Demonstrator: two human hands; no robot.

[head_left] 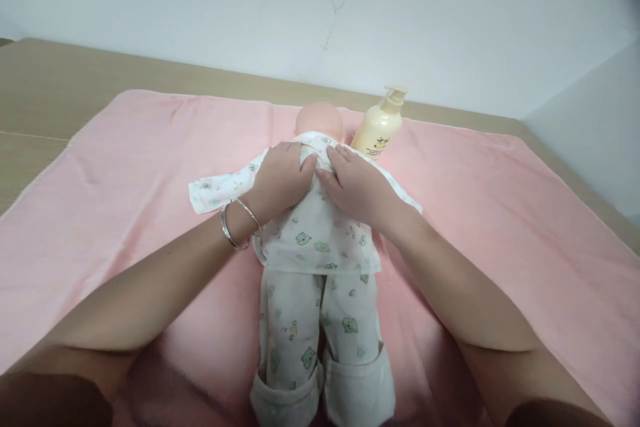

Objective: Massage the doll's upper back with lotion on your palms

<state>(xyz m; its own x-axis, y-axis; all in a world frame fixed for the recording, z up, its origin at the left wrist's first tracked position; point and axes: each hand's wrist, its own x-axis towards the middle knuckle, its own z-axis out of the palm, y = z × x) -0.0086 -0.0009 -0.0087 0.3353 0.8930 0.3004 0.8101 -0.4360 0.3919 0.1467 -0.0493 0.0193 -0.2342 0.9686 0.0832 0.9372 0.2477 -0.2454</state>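
Note:
A baby doll (320,119) lies on a pink blanket, its bald head pointing away from me and its face not visible. It wears a white printed top (323,240) and matching trousers (295,320) with turned-up cuffs. My left hand (283,177) rests flat on the upper part of the top, a silver bangle at its wrist. Across from it, my right hand (355,183) lies on the cloth too, with fingers stretched toward the neck. The two thumbs nearly meet at the middle. One sleeve (220,190) spreads out to the left; the right one is mostly hidden behind my hand.
Beyond the doll's head, to the right, a pale yellow pump bottle (380,125) leans at a tilt. The pink blanket (165,153) covers much of a wooden table (65,80). A white wall (200,7) stands behind it.

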